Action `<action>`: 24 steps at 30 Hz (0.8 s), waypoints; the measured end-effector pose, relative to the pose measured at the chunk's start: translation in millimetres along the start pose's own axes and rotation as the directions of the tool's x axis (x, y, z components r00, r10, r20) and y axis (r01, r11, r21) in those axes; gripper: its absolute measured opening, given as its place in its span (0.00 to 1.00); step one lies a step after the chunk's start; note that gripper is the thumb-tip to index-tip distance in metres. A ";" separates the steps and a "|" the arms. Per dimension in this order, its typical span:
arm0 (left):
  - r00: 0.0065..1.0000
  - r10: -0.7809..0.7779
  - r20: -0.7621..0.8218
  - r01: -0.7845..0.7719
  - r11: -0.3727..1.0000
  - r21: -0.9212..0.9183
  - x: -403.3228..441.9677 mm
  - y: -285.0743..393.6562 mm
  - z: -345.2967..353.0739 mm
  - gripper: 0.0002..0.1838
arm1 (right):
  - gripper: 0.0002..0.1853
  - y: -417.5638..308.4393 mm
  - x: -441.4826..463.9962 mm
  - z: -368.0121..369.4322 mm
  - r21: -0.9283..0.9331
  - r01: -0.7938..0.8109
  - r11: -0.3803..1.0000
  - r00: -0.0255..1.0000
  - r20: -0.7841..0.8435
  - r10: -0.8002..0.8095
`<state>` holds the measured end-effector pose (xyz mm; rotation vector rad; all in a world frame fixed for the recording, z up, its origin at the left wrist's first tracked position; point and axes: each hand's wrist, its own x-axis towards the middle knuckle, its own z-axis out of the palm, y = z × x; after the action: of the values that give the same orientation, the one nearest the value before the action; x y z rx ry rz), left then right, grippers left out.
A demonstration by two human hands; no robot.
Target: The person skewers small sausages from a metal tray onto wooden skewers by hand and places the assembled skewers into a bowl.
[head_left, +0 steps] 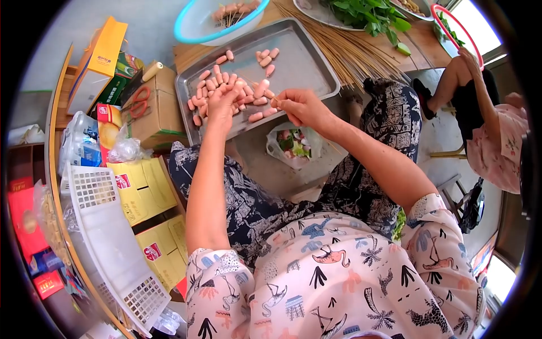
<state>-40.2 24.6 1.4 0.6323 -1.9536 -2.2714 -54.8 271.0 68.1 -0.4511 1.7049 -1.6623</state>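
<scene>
Many small pink sausages [211, 85] lie loose in a rectangular metal tray [307, 53]. My left hand [224, 103] is over the pile at the tray's near side, its thumb and fingers pinched together. Sausages surround its fingertips, and what it pinches is hidden among them. To its right, my right hand [305, 108] pinches a thin bamboo skewer [273, 98] just over the tray's near edge. The skewer points left toward a raised sausage [261, 88]; I cannot tell for sure whether that one is on its tip.
Loose bamboo skewers [344, 48] lie right of the tray. A blue-rimmed bowl [223, 35] with skewered sausages stands behind it. Green leaves [367, 14] sit on a plate. A plastic bag [293, 146] of scraps is below. Cardboard boxes [155, 107] stand left; another person [491, 118] sits right.
</scene>
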 end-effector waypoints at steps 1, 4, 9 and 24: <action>0.999 -0.043 0.007 0.044 0.983 -0.180 0.3 4.5 -7.2 0.11 | 0.10 1.6 0.1 0.9 -0.007 0.002 1.000 1.000 0.008 -0.002; 0.997 -0.076 0.018 0.077 0.918 -0.389 -2.1 10.4 -19.1 0.12 | 0.10 -8.3 -6.7 5.9 -0.046 -0.012 0.999 0.999 0.040 0.013; 0.996 -0.088 0.000 0.076 0.867 -0.492 -1.9 8.5 -27.7 0.12 | 0.10 -5.9 -5.0 8.6 -0.024 0.032 0.999 0.996 0.084 -0.029; 0.997 -0.078 0.009 0.073 0.876 -0.477 -4.8 11.2 -22.3 0.16 | 0.08 -5.7 -4.8 10.3 -0.011 0.030 0.999 0.993 0.118 -0.028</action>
<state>-30.2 3.3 11.1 0.6609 -1.2896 -2.6423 -45.6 266.2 75.5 -0.5713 1.6300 -1.6139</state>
